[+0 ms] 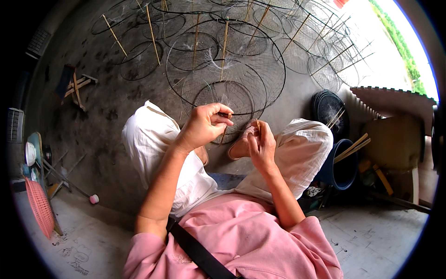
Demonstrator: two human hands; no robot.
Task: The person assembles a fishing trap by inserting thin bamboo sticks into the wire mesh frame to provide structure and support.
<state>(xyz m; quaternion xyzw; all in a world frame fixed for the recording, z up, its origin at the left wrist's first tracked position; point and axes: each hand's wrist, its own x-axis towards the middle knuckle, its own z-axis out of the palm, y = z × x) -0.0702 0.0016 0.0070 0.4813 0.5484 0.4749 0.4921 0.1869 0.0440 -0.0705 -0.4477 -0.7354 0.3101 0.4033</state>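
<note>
A net trap with thin black hoops [284, 74] and fine mesh stands on the floor in front of me, a bamboo stick [225, 46] rising through it. My left hand [203, 124] is closed, its fingertips pinching the near edge of the large hoop. Just to the right, my right hand [263, 145] is closed too, thumb against fingers. A small brownish sliver shows at its fingertips, too small to name. White strands [213, 60] hang inside the mesh.
More hooped net traps [297, 42] with sticks spread across the far floor. At right are a stack of black hoops [325, 111], a dark blue bucket [346, 172] holding sticks, and a chair [392, 139]. A wooden folding stool [75, 88] and pink basket [39, 207] are at left.
</note>
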